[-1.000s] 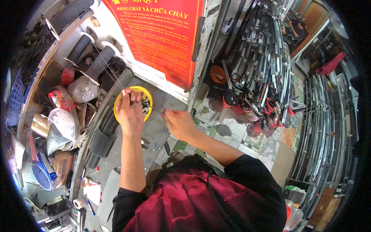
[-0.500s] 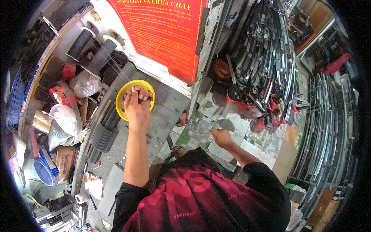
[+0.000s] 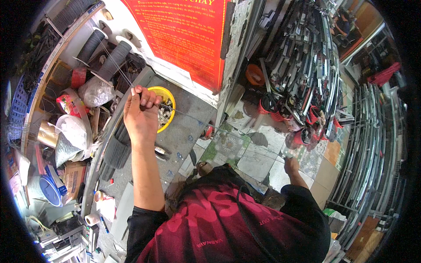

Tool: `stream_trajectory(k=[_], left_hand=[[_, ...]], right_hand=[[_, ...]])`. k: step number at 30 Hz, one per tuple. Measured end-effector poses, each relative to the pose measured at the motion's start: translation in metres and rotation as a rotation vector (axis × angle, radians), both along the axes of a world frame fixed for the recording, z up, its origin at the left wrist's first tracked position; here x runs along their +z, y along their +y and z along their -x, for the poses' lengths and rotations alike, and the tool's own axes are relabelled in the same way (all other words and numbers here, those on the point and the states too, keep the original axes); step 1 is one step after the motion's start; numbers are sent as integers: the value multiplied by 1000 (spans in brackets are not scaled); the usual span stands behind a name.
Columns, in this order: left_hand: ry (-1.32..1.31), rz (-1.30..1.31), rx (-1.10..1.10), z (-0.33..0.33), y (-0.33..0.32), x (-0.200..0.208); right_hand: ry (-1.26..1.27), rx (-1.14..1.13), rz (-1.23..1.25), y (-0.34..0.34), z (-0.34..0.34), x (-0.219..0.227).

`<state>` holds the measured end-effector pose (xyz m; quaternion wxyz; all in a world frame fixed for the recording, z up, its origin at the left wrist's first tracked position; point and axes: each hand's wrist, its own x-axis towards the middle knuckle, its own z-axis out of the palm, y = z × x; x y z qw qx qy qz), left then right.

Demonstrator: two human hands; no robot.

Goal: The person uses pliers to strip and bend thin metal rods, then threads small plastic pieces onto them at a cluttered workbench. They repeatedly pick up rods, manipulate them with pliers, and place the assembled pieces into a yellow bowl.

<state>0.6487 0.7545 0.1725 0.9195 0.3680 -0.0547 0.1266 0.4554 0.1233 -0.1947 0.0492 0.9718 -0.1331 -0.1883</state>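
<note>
My left hand [image 3: 142, 114] is raised over the left side of a yellow bowl [image 3: 173, 105], fingers curled and thumb pinched on thin grey cord. Strands of that cord [image 3: 121, 72] come down to the fingertips from a large grey spool [image 3: 115, 60] and a second spool [image 3: 91, 46] on the wall. Small light and dark pieces lie in the bowl, partly hidden by the hand. Out to the right, above the tiled floor, my right hand [image 3: 291, 166] is closed in a fist. A faint thin line of cord stretches between the two hands.
Red tubs [image 3: 301, 136] hold dense bundles of metal profiles [image 3: 298, 65] ahead on the right. More long bars [image 3: 368, 153] line the right side. A cluttered shelf with plastic bags [image 3: 72, 136] stands at left, beside a grey bench [image 3: 188, 105]. Another person [image 3: 342, 26] sits far right.
My left hand has drawn back from over the bowl to the left, uncovering its contents. My right hand has moved outward to the right, and the hands are farther apart.
</note>
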Motion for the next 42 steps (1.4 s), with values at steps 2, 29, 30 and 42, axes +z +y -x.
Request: stream_trajectory(k=[2, 29, 30, 42], left_hand=[[-16, -15, -4, 0, 3, 7], [94, 179, -141, -20, 130, 82], [108, 168, -147, -23, 133, 85], [117, -4, -133, -43, 140, 85]], right_hand=[[8, -179, 60, -32, 12, -10], [264, -721, 424, -184, 85, 11], [297, -707, 426, -184, 91, 14], [69, -213, 96, -172, 91, -1]])
